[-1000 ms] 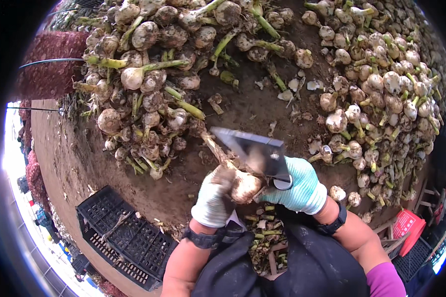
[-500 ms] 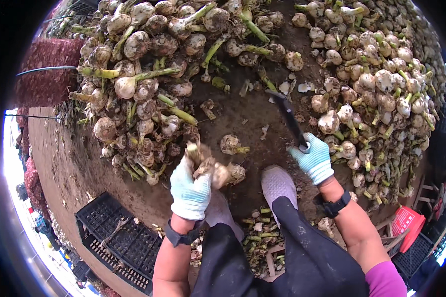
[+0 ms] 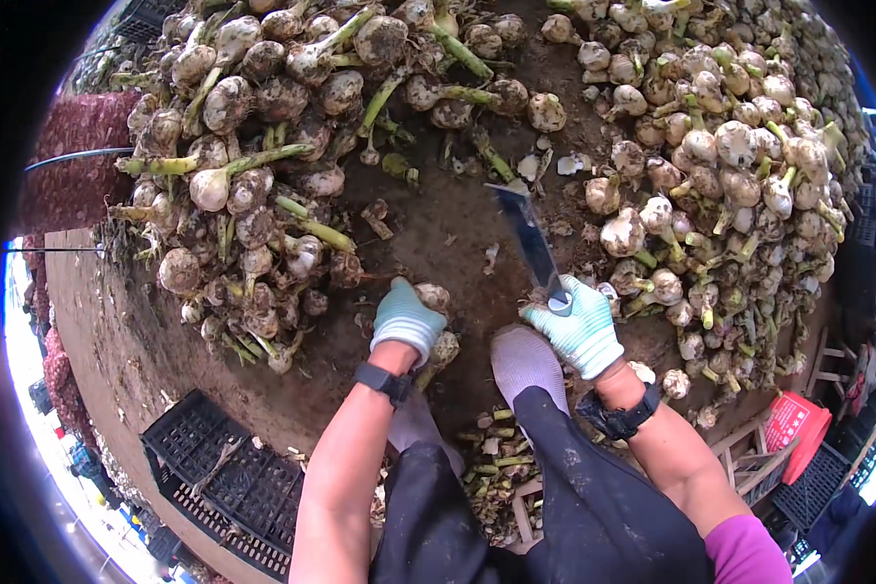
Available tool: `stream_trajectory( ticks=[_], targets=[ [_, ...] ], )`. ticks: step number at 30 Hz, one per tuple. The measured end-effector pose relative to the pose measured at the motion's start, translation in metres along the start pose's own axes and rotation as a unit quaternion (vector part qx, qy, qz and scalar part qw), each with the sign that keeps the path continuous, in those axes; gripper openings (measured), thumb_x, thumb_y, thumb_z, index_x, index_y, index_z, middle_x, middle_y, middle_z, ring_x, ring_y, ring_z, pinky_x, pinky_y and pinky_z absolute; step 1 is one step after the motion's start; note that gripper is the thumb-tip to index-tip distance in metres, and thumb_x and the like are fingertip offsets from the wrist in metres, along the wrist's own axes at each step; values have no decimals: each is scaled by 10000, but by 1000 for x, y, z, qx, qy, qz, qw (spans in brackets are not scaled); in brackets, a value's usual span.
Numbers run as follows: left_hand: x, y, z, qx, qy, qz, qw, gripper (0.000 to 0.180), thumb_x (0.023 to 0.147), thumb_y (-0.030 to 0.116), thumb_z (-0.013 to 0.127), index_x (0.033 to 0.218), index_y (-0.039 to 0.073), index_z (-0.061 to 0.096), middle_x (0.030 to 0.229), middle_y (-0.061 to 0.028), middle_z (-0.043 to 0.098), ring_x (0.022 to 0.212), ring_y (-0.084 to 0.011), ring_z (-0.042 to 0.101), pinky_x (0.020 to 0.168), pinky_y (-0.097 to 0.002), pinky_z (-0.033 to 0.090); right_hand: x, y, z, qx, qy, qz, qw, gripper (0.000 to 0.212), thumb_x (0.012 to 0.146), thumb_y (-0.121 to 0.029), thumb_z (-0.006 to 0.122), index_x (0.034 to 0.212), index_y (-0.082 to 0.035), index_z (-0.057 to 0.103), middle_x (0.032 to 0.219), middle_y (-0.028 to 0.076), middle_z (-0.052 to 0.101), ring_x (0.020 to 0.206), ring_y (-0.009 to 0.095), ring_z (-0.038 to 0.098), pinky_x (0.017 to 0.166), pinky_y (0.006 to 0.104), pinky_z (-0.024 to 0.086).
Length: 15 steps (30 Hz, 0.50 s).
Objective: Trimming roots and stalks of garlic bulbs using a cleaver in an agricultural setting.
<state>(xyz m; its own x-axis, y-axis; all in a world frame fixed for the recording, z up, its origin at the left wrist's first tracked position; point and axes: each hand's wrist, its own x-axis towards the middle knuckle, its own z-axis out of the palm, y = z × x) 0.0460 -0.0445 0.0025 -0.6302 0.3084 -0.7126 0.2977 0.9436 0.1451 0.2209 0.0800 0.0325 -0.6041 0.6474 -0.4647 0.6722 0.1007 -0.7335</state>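
Note:
My left hand (image 3: 409, 319), in a pale green and white glove, is closed around a dirty garlic bulb (image 3: 432, 297) low over the soil; its fingertips are partly hidden. Just below it another garlic bulb (image 3: 445, 348) lies by my foot. My right hand (image 3: 576, 326), gloved alike, grips a knife by its handle. The broad dark knife blade (image 3: 528, 229) points away and slightly left, over bare soil. On the left is a heap of garlic with long green stalks (image 3: 253, 190). The garlic pile on the right (image 3: 730, 185) mostly shows short-cut stems.
Cut stalks (image 3: 501, 457) lie between my legs around a wooden stool frame (image 3: 526, 521). A black plastic crate (image 3: 226, 477) stands at the lower left. Red mesh sacks (image 3: 78, 161) lie at the far left. A red container (image 3: 796, 428) sits at the lower right.
The bulb my left hand held has left it, and that hand has moved onto another bulb on the ground. My right hand with the knife has shifted left and nearer; the view moved slightly.

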Motion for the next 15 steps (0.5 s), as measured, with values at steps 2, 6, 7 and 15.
stream_trajectory(
  ticks=[2, 6, 7, 15],
  targets=[
    [10, -32, 13, -163, -13, 60, 985, 482, 583, 125, 695, 996, -44, 512, 922, -203, 613, 871, -304, 606, 778, -342, 476, -5, -8, -2, -27, 26, -98, 994, 264, 682, -193, 711, 842, -32, 577, 731, 106, 610, 598, 232, 581, 572, 320, 472],
    [-31, -34, 1, -577, -132, 96, 800, 465, 608, -58, 625, 1057, 10, 524, 934, -57, 599, 832, -144, 570, 728, -280, 486, -16, -25, 2, -140, 29, -246, 959, 151, 739, -177, 611, 851, -80, 581, 723, 108, 564, 611, 283, 580, 536, 358, 475],
    [-44, -43, -3, -643, -166, 101, 741, 477, 632, -49, 645, 1085, 23, 515, 961, -54, 591, 851, -139, 566, 737, -280, 491, -19, -37, 6, -154, 17, -275, 949, 139, 749, -177, 589, 853, -85, 579, 696, 106, 549, 602, 280, 577, 523, 362, 472],
    [-72, -48, -5, -734, -137, 102, 658, 332, 870, 191, 515, 1158, 33, 471, 1008, -59, 578, 860, -181, 582, 774, -315, 500, -35, -62, 24, -250, -19, -391, 885, 81, 731, -173, 539, 773, -105, 523, 634, 57, 481, 539, 201, 538, 440, 337, 429]
  ],
)
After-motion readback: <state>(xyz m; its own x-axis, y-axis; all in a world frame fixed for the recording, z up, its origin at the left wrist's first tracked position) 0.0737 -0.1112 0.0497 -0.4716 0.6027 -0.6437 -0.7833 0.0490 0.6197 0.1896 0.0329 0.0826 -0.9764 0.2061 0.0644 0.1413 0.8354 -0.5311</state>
